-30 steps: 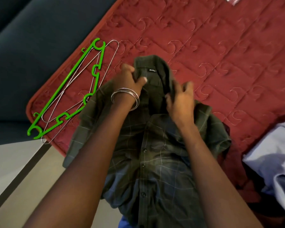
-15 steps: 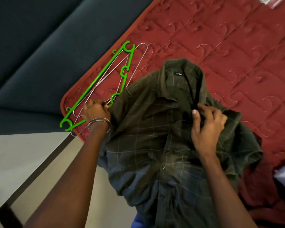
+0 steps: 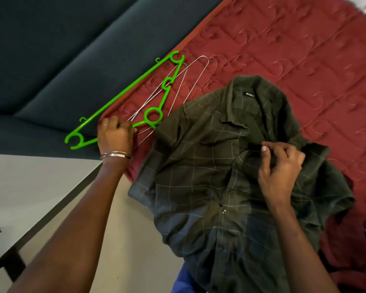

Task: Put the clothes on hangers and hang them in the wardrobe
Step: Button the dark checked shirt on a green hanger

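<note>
Left hand (image 3: pixel 114 137) grips green hanger (image 3: pixel 123 96) at quilt's (image 3: pixel 294 49) left edge; right hand (image 3: pixel 280 166) pinches shirt (image 3: pixel 209 166) placket near collar.

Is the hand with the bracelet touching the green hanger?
Touching. The head view shows the left hand with fingers curled over the green hanger.

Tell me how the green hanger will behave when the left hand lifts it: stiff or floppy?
Probably stiff: the green hanger keeps straight bars and a firm shape on the bed cover. It looks thin, so likely light. It lies over wire hangers, which may snag and come up too, as the left hand grips there.
</note>
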